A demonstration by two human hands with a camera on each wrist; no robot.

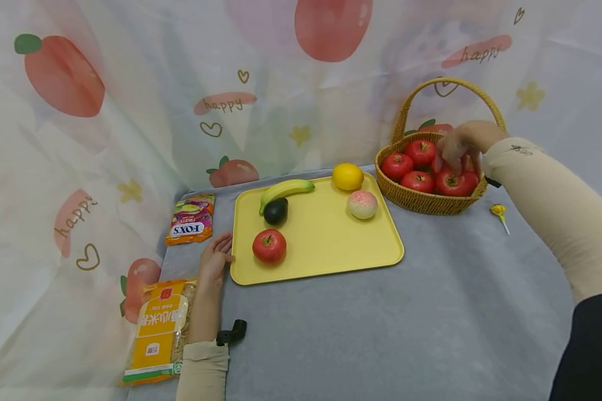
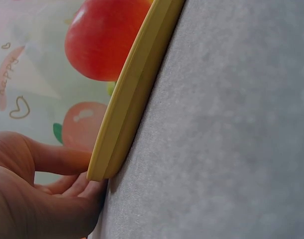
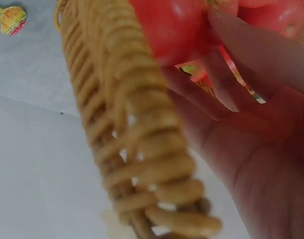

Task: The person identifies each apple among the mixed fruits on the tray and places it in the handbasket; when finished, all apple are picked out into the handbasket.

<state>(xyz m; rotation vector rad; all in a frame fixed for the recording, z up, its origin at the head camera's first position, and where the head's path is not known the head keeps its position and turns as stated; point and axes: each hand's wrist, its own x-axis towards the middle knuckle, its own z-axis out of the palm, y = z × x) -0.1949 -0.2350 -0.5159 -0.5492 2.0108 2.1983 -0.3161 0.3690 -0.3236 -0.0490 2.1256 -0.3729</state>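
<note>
My left hand [image 1: 215, 260] is at the left edge of a yellow tray [image 1: 326, 245], thumb and fingers pinching its rim, as the left wrist view [image 2: 52, 184] shows. On the tray lie a red apple [image 1: 269, 247], an avocado [image 1: 276, 211], a banana [image 1: 288, 189], a lemon [image 1: 348, 176] and a peach [image 1: 363, 204]. My right hand [image 1: 464, 146] reaches down under the handle of a wicker basket [image 1: 421, 204] holding several red apples [image 1: 419, 182]. In the right wrist view its thumb and fingers lie around one apple [image 3: 176, 30]; some fingertips are hidden.
Left of the tray lies a FOX'S candy bag [image 1: 191, 219]. Nearer the front is a yellow grain packet [image 1: 160, 331], partly under the left forearm. A lollipop [image 1: 499, 211] lies right of the basket. A printed curtain [image 1: 281, 83] hangs behind the grey tabletop [image 1: 381, 334].
</note>
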